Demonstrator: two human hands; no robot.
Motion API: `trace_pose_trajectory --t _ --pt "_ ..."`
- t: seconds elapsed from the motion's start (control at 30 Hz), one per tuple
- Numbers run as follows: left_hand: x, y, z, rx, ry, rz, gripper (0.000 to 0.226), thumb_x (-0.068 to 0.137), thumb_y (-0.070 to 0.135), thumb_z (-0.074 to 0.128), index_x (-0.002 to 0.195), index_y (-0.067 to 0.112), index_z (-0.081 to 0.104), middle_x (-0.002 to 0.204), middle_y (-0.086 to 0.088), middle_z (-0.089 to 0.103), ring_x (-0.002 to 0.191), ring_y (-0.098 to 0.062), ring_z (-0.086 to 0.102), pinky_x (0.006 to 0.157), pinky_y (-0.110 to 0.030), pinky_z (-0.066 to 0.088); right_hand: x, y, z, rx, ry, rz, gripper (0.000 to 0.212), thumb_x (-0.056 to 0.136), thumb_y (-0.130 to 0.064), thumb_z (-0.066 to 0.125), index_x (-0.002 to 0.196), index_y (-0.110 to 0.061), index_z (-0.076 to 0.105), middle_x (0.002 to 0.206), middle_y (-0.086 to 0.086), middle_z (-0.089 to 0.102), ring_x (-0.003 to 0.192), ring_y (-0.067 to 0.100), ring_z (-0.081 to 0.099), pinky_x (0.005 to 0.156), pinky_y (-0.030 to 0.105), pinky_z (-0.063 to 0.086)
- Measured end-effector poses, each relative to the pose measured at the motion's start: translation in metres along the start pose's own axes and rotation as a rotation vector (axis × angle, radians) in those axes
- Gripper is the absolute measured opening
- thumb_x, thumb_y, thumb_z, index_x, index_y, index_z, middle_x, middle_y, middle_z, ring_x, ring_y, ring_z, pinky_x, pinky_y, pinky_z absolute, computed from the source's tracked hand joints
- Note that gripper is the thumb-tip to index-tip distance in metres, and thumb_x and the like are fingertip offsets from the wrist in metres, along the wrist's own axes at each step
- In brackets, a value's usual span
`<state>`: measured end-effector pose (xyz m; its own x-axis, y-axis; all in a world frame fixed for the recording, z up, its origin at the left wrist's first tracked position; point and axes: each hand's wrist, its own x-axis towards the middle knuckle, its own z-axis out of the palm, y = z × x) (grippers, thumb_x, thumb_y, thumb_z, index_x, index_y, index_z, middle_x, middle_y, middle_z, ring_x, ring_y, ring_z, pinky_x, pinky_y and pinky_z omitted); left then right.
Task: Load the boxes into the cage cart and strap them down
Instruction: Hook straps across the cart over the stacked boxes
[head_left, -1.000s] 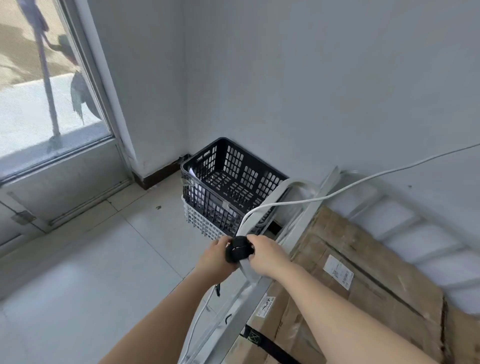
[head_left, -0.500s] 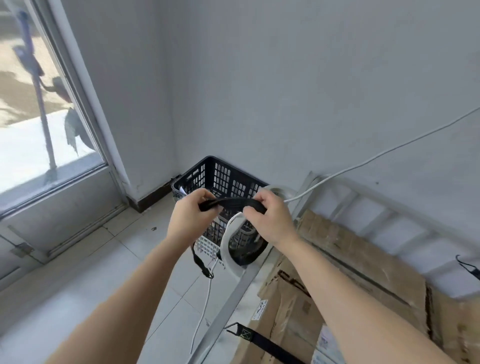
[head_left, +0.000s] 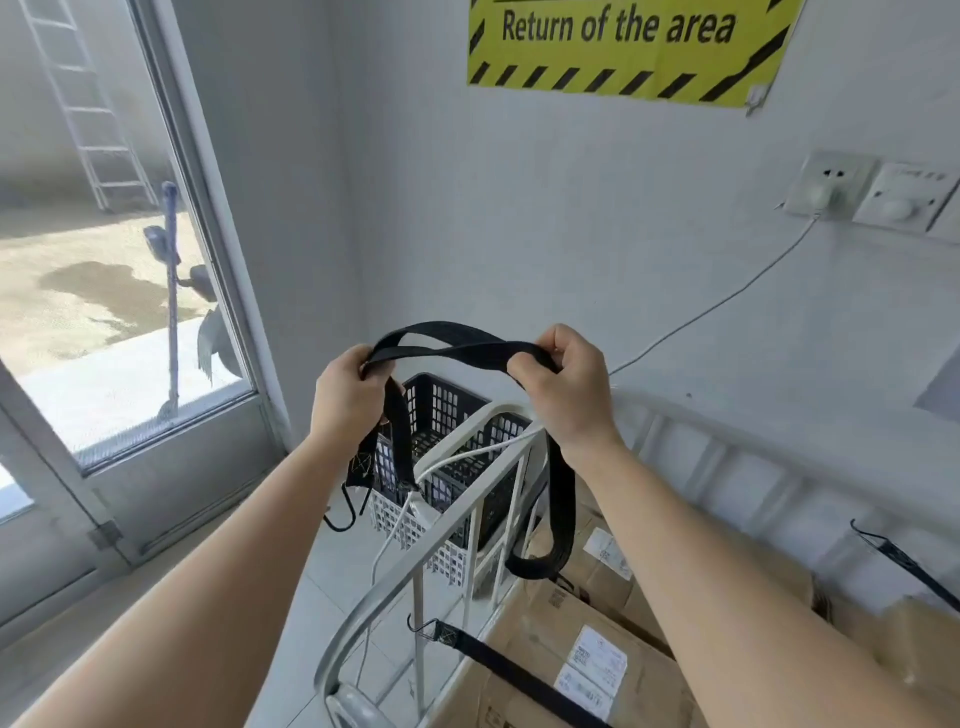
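Both hands hold a black strap (head_left: 452, 345) up at chest height over the cart's corner. My left hand (head_left: 349, 395) pinches one part of it, and a hooked end (head_left: 347, 512) dangles below that hand. My right hand (head_left: 563, 384) grips the other part, from which a long loop (head_left: 558, 509) hangs into the cart. The white cage cart (head_left: 441, 551) holds several cardboard boxes (head_left: 571, 649) with white labels. A second black strap (head_left: 498, 662) is hooked to the cart rail and lies across the nearest box.
A black plastic crate (head_left: 441, 415) stacked on a white one stands in the corner behind the cart. A white cable (head_left: 727, 296) runs from a wall socket down to the cart rail. A glass door is at left. Another strap hook (head_left: 893, 551) hangs at right.
Both hands have risen from the cart rail and spread apart, unrolling the bundled strap into a long loop. The view has tilted up, bringing the yellow wall sign and the sockets into sight.
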<state>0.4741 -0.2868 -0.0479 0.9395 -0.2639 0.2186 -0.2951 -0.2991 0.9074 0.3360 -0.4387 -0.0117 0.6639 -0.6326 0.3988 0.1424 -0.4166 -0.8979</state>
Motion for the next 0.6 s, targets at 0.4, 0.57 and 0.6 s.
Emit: trace_pose_trajectory --t 0.4,0.57,0.6 --pt "-0.028 -0.010 -0.026 -0.109 0.113 -0.147 0.023 0.095 0.004 0.038 0.087 0.014 0.057 0.075 -0.011 0.059 0.068 -0.024 0.050 0.063 -0.033 0.041 -0.051 0.045 0.021 -0.024 -0.459 0.330 0.025 0.091 -0.024 0.055 0.074 -0.007 0.050 0.061 -0.002 0.041 0.063 0.015 0.041 0.060 0.025 0.035" --pt "-0.014 -0.014 -0.023 -0.392 0.002 -0.250 0.042 0.099 -0.003 0.035 0.080 0.024 0.060 0.072 0.000 0.064 0.068 -0.021 0.061 0.056 -0.030 0.055 -0.052 0.109 0.064 -0.184 -0.595 0.556 0.030 0.095 -0.028 0.039 0.082 -0.016 0.062 0.074 -0.001 0.057 0.076 0.018 0.053 0.088 0.038 0.046" --pt "-0.010 -0.017 -0.022 -0.482 -0.045 -0.287 0.042 0.099 -0.004 0.036 0.081 0.023 0.062 0.068 0.000 0.066 0.066 -0.021 0.063 0.057 -0.033 0.058 -0.051 0.122 0.074 -0.258 -0.617 0.546 0.025 0.095 -0.022 0.040 0.094 -0.017 0.064 0.089 0.000 0.060 0.086 0.018 0.055 0.091 0.036 0.047"
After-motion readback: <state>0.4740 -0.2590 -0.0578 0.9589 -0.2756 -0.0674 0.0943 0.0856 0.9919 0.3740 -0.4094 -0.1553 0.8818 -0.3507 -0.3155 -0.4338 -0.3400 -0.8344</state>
